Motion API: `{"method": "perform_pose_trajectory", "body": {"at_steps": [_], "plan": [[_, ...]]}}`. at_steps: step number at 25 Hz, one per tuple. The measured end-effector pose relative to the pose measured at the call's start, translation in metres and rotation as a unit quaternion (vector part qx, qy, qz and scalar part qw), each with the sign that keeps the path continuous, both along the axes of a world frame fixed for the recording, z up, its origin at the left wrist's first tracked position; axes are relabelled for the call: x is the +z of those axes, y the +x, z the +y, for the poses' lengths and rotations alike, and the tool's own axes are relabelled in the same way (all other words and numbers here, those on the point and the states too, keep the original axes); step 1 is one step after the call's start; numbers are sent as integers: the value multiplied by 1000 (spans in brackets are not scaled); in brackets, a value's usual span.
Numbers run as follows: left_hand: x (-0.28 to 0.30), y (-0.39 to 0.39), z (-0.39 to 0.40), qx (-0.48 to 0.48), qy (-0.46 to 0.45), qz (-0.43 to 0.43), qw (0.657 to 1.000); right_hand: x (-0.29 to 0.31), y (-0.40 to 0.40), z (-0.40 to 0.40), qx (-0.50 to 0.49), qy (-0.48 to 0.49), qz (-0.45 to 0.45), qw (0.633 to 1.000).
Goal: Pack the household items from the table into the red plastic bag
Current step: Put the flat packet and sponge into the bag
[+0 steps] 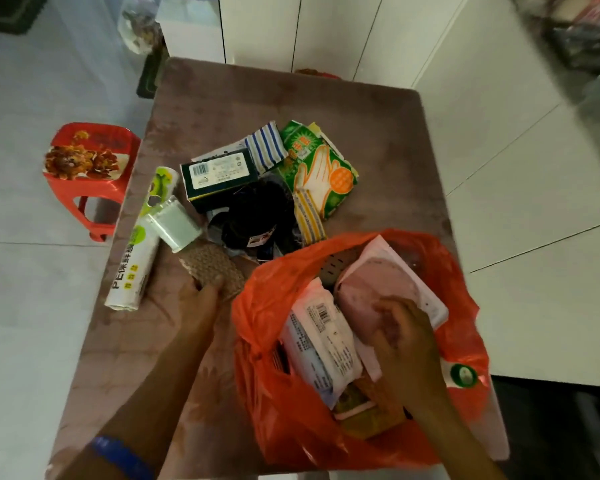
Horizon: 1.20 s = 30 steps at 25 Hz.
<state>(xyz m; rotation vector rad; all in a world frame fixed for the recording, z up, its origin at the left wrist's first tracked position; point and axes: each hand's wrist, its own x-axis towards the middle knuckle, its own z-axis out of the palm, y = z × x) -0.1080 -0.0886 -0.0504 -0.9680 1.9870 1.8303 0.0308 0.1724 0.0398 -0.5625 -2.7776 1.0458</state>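
Note:
The red plastic bag (277, 393) lies open at the table's near right. Inside it are a pink packet (378, 282) and a white barcoded packet (321, 344). My right hand (407, 344) is inside the bag, fingers on the pink packet. My left hand (199, 299) grips a brown textured pad (211, 266) on the table, just left of the bag. Behind lie a cling film roll (135, 251), a clear plastic cup (175, 225), a dark box (220, 176), a black bundle (255, 216), striped cloth (265, 145) and a green glove packet (321, 171).
The table (326, 105) has a mauve patterned top. A red plastic stool (87, 168) stands on the floor to its left. White cabinets (326, 29) rise behind, and a white counter (534, 202) with clutter runs along the right.

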Motion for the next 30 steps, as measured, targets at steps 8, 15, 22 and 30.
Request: {"method": "perform_pose_trajectory", "body": {"at_steps": [8,15,22,30], "plan": [[192,111,-1,-109,54,268,956,58,37,93,-54,8,-5,999],[105,143,148,-558,-302,156,757,31,25,173,119,-24,-80,989],[83,200,156,-589,-447,340,581,-47,35,197,314,1,-259,913],[104,184,128,-591,-333,328,658,27,30,199,125,-110,-242,956]]}}
